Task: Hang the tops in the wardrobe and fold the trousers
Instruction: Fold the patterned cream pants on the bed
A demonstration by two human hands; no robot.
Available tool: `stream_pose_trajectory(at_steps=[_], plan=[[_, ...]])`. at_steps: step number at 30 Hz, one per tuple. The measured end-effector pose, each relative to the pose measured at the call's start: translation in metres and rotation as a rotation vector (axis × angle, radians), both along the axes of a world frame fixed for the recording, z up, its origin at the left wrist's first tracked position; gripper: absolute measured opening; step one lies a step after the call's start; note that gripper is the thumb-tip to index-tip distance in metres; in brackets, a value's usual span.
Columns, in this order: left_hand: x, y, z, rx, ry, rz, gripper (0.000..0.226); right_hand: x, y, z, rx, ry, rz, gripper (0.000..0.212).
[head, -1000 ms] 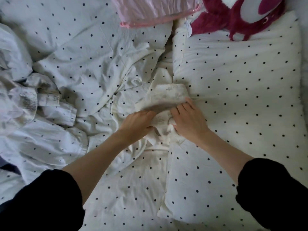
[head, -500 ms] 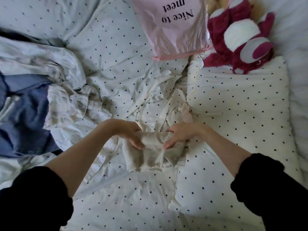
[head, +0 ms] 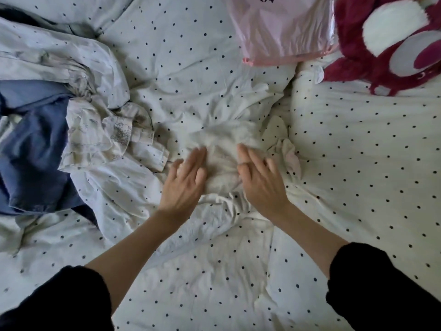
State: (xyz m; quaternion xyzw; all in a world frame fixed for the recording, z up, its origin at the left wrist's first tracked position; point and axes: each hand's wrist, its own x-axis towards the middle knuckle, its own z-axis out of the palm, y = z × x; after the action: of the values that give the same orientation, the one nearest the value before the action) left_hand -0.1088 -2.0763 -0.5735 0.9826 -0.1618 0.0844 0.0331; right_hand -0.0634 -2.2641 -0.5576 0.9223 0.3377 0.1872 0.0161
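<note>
The folded garment (head: pixel 223 161) lies on the bed (head: pixel 214 283) at the middle of the view, with the left hand (head: pixel 185 181) at its left side and the right hand (head: pixel 261 181) at its right, both laid flat with straight fingers (whether they press it or only touch it is unclear). To the left a heap of clothes (head: pixel 78 130) lies on the bed, part of it overlapping another garment (head: pixel 31 149) at the far left. Behind the folded garment, at the far edge, lies a plastic bag (head: pixel 281 32), with a plush toy (head: pixel 391 44) just to its right, resting at the far end of a pillow (head: pixel 370 163) that runs along the right side
</note>
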Motion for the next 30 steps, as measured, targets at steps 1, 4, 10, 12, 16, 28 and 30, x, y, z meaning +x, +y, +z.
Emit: stream_pose_trajectory(at_steps=[1, 4, 10, 12, 16, 28, 30], plan=[[-0.013, -0.001, -0.012, 0.020, 0.056, -0.017, 0.042, -0.011, -0.002, -0.012, -0.040, 0.046, 0.025, 0.027], [-0.055, -0.009, -0.041, 0.019, 0.234, -0.004, 0.049, -0.056, -0.013, -0.046, -0.093, 0.205, 0.082, 0.021], [-0.053, -0.015, -0.044, -0.001, 0.371, 0.000, 0.062, -0.056, -0.029, -0.055, -0.280, 0.364, 0.012, 0.056], [-0.046, -0.014, -0.048, 0.110, 0.439, -0.016, 0.089, -0.046, -0.024, -0.054, -0.279, 0.383, 0.002, 0.045], [-0.050, -0.019, -0.049, 0.145, 0.514, -0.001, 0.091, -0.051, -0.017, -0.052, -0.170, 0.423, -0.079, 0.023], [-0.082, 0.085, 0.129, -0.101, 0.029, 0.173, 0.068, -0.058, 0.094, 0.113, 0.056, 0.038, 0.105, 0.040], [-0.102, 0.129, 0.164, -0.127, -0.023, 0.262, 0.066, -0.066, 0.145, 0.152, 0.098, -0.023, 0.163, 0.041]])
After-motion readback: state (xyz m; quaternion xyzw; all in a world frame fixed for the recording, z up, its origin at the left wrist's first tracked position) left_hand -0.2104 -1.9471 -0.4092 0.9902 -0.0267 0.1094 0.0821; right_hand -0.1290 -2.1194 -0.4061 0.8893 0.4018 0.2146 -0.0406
